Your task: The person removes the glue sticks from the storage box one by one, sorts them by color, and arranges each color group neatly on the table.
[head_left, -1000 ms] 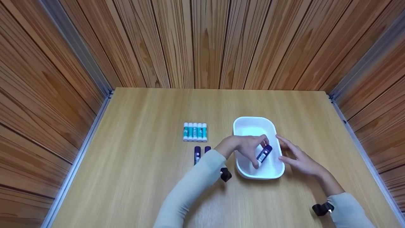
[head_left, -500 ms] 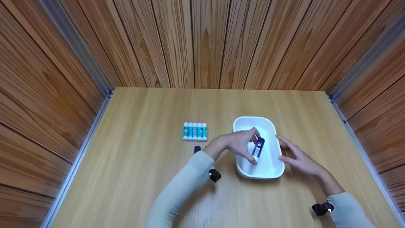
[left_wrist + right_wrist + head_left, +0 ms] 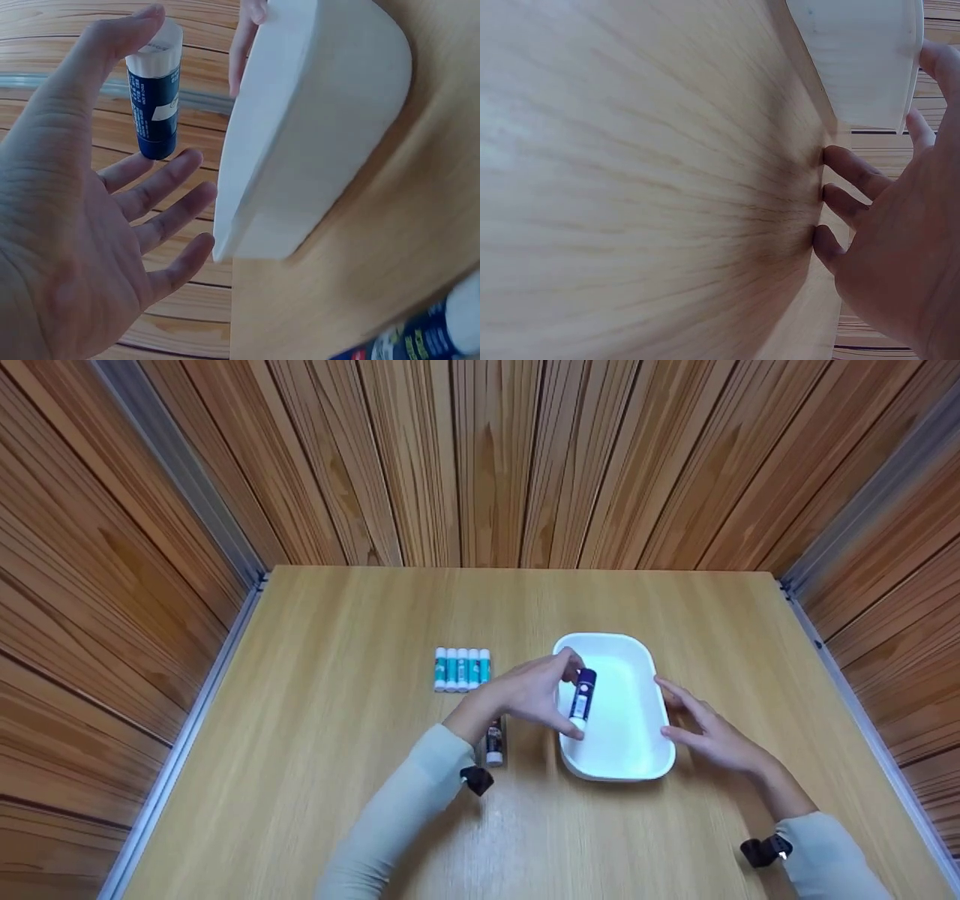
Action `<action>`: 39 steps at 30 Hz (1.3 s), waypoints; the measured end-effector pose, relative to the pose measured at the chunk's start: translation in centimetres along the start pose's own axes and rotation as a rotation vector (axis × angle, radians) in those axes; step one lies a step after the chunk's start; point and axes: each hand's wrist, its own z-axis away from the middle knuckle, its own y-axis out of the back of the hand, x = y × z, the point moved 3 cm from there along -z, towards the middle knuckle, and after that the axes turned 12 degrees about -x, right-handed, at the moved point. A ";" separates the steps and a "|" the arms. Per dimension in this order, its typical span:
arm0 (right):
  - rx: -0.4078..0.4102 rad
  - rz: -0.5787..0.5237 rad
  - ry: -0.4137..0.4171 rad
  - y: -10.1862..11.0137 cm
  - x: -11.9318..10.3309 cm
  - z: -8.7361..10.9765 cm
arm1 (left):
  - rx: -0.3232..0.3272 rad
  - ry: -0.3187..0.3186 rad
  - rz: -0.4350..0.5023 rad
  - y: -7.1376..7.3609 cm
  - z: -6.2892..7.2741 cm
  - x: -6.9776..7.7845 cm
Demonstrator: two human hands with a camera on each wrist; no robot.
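Observation:
My left hand (image 3: 534,690) pinches a dark purple glue stick (image 3: 583,695) with a white base. It hangs over the left rim of the white plastic tub (image 3: 622,735). In the left wrist view the thumb lies on the white end of the glue stick (image 3: 155,97) and a fingertip meets its dark end; the other fingers spread loosely. My right hand (image 3: 712,742) rests by the tub's right side, thumb and forefinger at the rim. Its remaining fingers touch the tabletop in the right wrist view, relaxed.
A row of several teal-and-white glue sticks (image 3: 461,669) lies left of the tub. Nearer me, another dark glue stick (image 3: 494,742) sits partly under my left forearm. Wooden walls (image 3: 487,495) with metal edge strips enclose the wooden tabletop (image 3: 337,675).
My left hand has moved leftward with the glue stick, from over the tub's middle to its left rim. The glue stick has turned more upright in the head view. My right hand stays put.

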 end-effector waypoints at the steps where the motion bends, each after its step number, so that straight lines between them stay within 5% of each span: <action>1: 0.002 0.004 0.005 0.0 0.0 0.0 | 0.008 0.001 -0.004 0.0 0.3 -0.2; 13: 0.011 -0.002 0.028 0.2 -0.1 0.0 | 0.063 0.048 -0.015 0.1 3.0 -2.2; 28: -0.001 0.010 -0.003 0.2 0.0 -0.1 | 0.066 0.094 0.017 -1.7 5.2 -4.8; 39: 0.002 0.007 0.006 0.1 0.2 0.0 | 0.135 0.115 0.055 -1.8 8.8 -7.0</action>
